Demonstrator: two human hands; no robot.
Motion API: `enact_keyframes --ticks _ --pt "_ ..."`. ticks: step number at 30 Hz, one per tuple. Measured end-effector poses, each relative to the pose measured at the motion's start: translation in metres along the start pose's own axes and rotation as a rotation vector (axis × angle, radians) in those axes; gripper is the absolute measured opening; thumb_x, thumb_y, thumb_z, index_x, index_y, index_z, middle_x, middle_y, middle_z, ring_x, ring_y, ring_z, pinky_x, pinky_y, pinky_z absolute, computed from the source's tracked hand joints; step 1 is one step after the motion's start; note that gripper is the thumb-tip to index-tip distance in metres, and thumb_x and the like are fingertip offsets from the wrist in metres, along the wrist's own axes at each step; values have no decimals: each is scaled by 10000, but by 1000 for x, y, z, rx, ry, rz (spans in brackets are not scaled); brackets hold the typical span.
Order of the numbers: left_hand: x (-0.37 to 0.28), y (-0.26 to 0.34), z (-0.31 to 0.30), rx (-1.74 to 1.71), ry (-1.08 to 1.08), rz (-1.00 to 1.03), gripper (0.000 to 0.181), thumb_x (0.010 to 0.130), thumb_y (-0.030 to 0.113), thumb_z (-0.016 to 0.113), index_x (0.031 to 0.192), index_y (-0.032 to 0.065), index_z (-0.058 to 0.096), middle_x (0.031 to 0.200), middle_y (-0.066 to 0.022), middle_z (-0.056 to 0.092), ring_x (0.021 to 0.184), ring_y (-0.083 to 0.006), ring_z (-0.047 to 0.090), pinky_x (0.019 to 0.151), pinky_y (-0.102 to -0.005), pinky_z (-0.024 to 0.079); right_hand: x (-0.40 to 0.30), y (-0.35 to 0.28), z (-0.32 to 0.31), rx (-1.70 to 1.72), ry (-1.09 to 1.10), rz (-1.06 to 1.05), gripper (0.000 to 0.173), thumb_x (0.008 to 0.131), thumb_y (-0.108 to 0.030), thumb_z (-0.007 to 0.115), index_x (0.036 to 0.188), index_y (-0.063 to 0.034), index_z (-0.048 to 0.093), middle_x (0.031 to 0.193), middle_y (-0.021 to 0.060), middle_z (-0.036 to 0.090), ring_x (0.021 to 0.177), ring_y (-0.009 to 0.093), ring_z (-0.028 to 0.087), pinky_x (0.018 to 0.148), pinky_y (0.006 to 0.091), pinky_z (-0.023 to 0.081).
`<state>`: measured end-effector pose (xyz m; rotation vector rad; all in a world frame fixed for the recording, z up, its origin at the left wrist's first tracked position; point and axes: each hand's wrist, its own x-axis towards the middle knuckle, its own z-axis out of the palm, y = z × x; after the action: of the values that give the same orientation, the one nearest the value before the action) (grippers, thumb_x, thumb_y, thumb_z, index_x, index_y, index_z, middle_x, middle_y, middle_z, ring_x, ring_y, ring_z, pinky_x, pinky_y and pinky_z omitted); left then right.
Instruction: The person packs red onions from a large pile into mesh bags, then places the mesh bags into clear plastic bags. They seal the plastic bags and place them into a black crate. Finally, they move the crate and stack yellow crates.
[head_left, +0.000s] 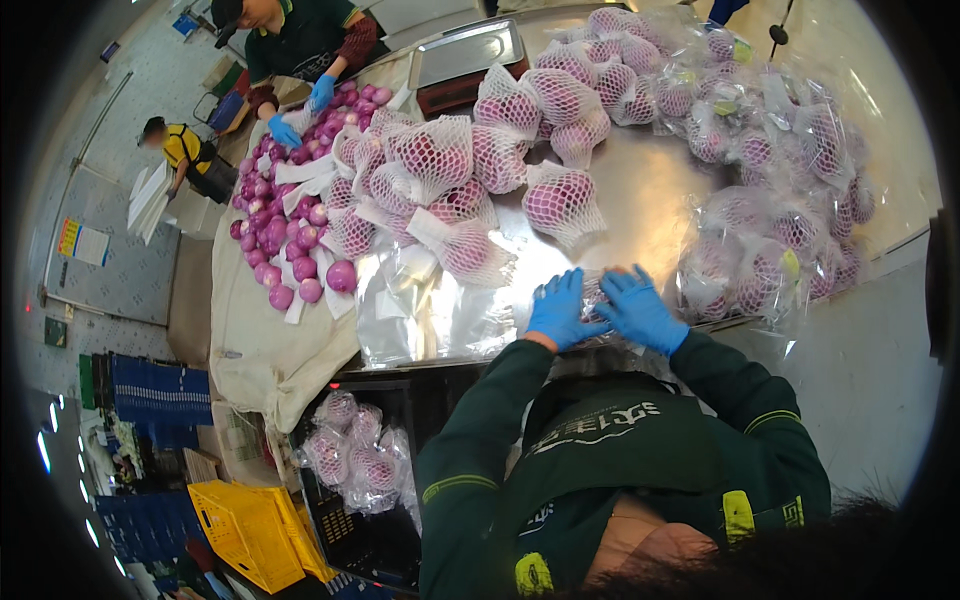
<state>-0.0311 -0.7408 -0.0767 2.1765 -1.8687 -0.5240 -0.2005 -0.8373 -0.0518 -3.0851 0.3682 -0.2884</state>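
Both my hands wear blue gloves and meet at the near edge of the metal table (637, 172). My left hand (561, 311) and my right hand (643, 309) rest on either side of a netted bundle of red onions (592, 294), mostly covered by the fingers. Whether the fingers grip it or only press on it cannot be told. Just beyond lies a netted onion bundle (562, 201). Left of my left hand are flat clear plastic bags (427, 307). More white-netted onions (431, 161) are heaped behind them, and plastic-bagged ones (750, 262) sit to my right.
Loose red onions (289, 232) cover the cloth at the left, where a co-worker's gloved hands (304, 116) hold white netting. A scale (469, 56) stands at the back. Below the table are a black crate (352, 540) with bagged onions and yellow crates (240, 532). Another person stands farther off.
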Motion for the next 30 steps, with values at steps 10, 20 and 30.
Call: enact_keyframes --ticks 10,20,30 --pt "-22 -15 4 -487 -141 -62 1029 680 476 773 1421 -9 248 1258 -241 475 1138 -336 515 938 -380 435 -38 26 -19 423 167 559 506 836 -267 661 1223 11 490 1134 197 541 996 328 549 871 397 446" --pt "-150 -75 12 -2232 264 -410 460 911 244 539 1292 9 434 1182 -130 558 1041 -233 579 909 -357 491 -53 121 -90 158 -13 863 454 828 -330 656 1110 16 577 1043 193 609 922 315 583 791 390 452" --pt "-344 -138 -22 -2186 1773 -258 786 805 569 602 1338 28 398 1272 -166 505 1115 -306 518 926 -425 474 2 98 -80 921 334 818 228 887 -225 636 885 2 656 719 -36 550 673 61 457 616 234 384"
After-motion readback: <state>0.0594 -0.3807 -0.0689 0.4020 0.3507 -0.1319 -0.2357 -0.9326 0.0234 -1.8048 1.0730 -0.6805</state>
